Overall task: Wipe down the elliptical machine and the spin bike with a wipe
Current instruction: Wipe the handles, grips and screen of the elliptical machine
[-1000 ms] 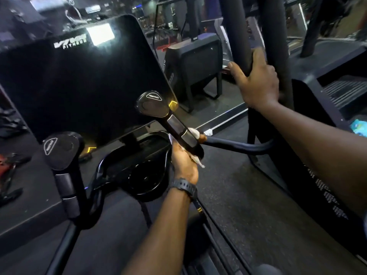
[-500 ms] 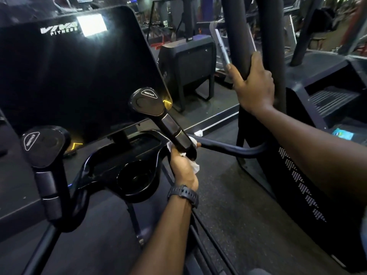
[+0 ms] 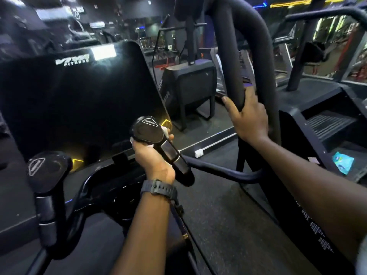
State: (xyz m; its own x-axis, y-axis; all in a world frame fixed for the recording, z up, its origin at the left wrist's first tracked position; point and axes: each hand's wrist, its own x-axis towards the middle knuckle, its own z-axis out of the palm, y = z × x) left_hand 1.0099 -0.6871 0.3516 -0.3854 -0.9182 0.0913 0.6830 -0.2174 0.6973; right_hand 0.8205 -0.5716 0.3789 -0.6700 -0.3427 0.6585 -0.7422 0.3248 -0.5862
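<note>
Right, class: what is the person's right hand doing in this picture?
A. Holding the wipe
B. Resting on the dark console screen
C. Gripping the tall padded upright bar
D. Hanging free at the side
C: the right hand is wrapped around the padded upright bar, while the left hand presses the wipe against the handle.

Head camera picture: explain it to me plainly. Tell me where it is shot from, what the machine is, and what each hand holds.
The picture comes from a camera worn on a person's head, looking forward and down, so both arms reach in from the bottom edge. The setting is a dim gym. In front stands an exercise machine with a big dark console screen and two short handles with flat caps. The left hand, with a watch on its wrist, wraps the right-side short handle just under its cap; bits of a white wipe peek out around the fingers. The right hand grips a tall padded upright bar. A light blue packet lies on the neighbouring machine to the right.
</note>
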